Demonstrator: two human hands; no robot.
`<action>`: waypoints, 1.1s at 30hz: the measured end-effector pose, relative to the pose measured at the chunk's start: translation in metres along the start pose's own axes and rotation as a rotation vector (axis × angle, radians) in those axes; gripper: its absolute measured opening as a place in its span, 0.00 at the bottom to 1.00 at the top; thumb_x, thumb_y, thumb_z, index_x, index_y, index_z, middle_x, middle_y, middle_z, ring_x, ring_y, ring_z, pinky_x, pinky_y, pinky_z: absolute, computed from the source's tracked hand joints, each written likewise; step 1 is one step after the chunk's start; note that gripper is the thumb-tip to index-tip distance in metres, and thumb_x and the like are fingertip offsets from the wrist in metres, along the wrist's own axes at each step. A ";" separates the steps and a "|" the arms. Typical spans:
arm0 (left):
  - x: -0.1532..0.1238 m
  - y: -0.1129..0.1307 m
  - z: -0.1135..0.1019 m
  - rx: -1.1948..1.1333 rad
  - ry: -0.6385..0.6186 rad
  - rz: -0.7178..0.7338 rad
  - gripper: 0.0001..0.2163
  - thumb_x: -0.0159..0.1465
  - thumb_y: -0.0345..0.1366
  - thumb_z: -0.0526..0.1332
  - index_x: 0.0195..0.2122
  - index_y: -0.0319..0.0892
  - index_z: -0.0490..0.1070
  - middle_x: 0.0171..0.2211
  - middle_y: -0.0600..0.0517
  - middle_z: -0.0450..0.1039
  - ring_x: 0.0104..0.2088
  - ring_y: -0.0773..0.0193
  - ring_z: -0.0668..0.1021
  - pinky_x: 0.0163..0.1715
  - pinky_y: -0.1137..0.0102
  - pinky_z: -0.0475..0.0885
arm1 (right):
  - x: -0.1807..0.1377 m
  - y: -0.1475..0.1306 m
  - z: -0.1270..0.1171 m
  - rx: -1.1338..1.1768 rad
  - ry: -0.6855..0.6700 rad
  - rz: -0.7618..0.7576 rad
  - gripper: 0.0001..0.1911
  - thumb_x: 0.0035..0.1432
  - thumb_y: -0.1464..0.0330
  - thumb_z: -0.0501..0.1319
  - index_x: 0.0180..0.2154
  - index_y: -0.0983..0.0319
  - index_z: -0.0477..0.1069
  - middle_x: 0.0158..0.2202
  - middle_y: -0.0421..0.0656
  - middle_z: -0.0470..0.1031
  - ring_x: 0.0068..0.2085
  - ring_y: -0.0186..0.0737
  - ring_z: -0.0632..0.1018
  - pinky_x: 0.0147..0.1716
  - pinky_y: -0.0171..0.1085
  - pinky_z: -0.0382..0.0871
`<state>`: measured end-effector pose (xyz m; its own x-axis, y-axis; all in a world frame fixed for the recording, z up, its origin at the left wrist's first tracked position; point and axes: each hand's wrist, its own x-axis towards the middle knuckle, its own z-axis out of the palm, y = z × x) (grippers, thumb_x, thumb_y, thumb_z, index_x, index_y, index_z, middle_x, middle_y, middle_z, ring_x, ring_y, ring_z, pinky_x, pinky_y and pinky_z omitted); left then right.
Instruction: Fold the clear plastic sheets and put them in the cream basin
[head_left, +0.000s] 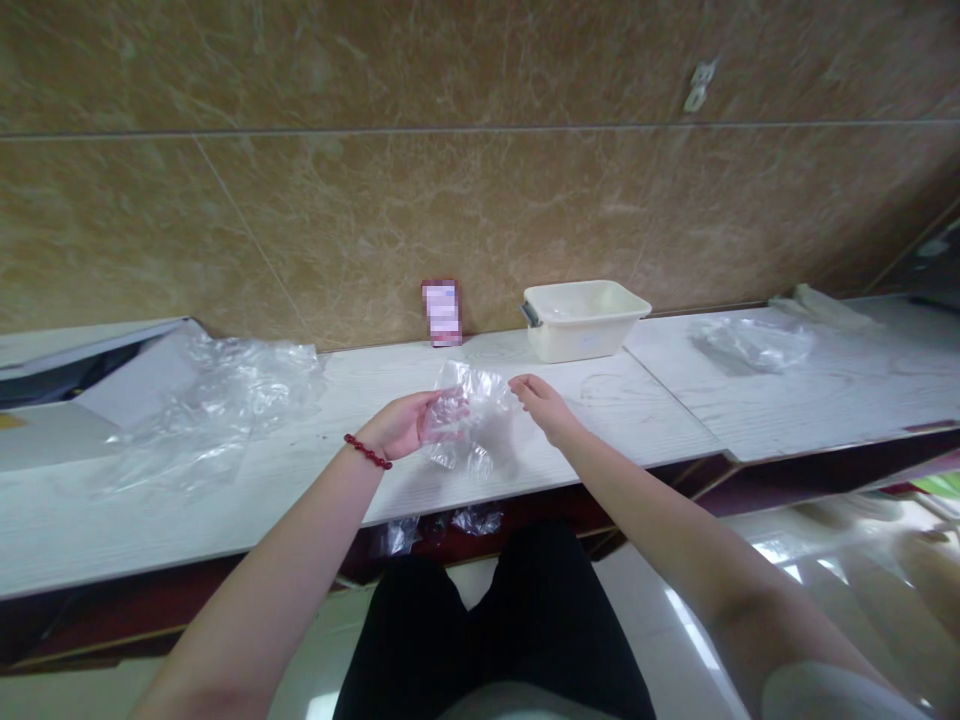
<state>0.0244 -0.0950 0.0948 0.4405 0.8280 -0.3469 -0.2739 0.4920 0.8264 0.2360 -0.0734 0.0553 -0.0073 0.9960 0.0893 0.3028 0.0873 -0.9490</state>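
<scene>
The left hand held a clear plastic bag (pixel 480 396) over the worktop (pixel 360 385), near its front edge; the left hand (pixel 407 424) had its fingers behind the film, thumb toward the top. The right hand (pixel 545 402) had its fingertips pressed together at the bag's right border, though I couldn't tell whether they pinched the film. To my eye, thin film like that wanted a firm left hold and a light, rolling right fingertip to part the layers without tearing.

A phone (pixel 442 314) leaned on the wall at the back edge, and a cream plastic tub (pixel 571 346) stood right of it. Crumpled clear film (pixel 259 390) lay left, so room for sideways pulls ran rightward, between tub and front edge.
</scene>
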 end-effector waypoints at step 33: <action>-0.026 0.008 -0.010 0.003 -0.007 -0.067 0.18 0.60 0.34 0.47 0.52 0.45 0.57 0.39 0.47 0.71 0.41 0.57 0.73 0.39 0.54 0.67 | -0.008 0.015 0.017 0.638 -0.688 0.333 0.12 0.50 0.62 0.57 0.34 0.63 0.66 0.32 0.42 0.72 0.32 0.32 0.73 0.33 0.34 0.67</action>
<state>0.0020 -0.1102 0.1064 0.4639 0.7911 -0.3987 -0.2405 0.5456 0.8028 0.2245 -0.0800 0.0355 -0.6272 0.7487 -0.2145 -0.1775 -0.4056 -0.8967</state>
